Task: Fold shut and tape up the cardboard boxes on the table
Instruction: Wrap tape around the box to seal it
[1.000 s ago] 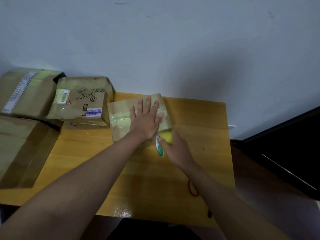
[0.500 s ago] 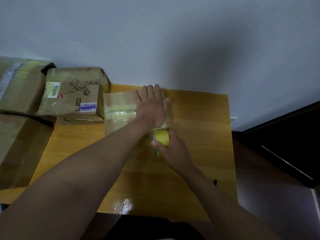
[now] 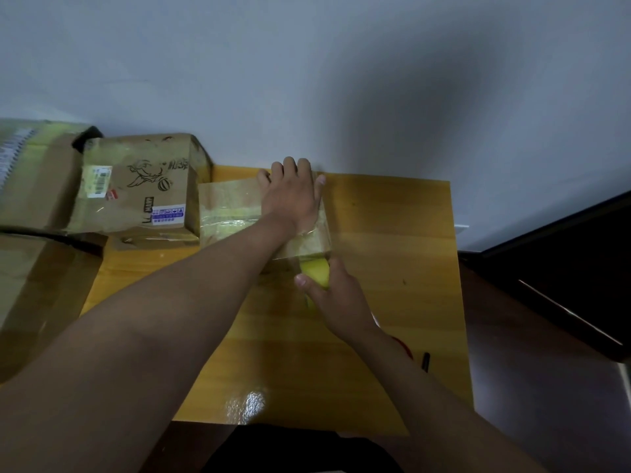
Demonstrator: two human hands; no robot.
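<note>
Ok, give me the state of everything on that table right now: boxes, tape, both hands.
Small box: flaps shut, tape across top.
Tape roll: at the box's near edge, strip running onto the top.
Left hand: flat, pressing the box top.
Right hand: grips the tape roll.
Printed box: closed, beside the small box.
Table: bears the boxes.

1. The small box (image 3: 232, 213) sits at the back of the desk (image 3: 392, 268), near the wall.
2. Left hand (image 3: 290, 196) lies flat on top of that box, toward its right end.
3. Right hand (image 3: 333, 295) is just in front of the box's near right corner, gripping the tape roll (image 3: 316, 273), which touches the box edge.
4. The printed box (image 3: 136, 186) stands just left of the small box, touching it.
5. More boxes (image 3: 34, 179) are stacked further left.
</note>
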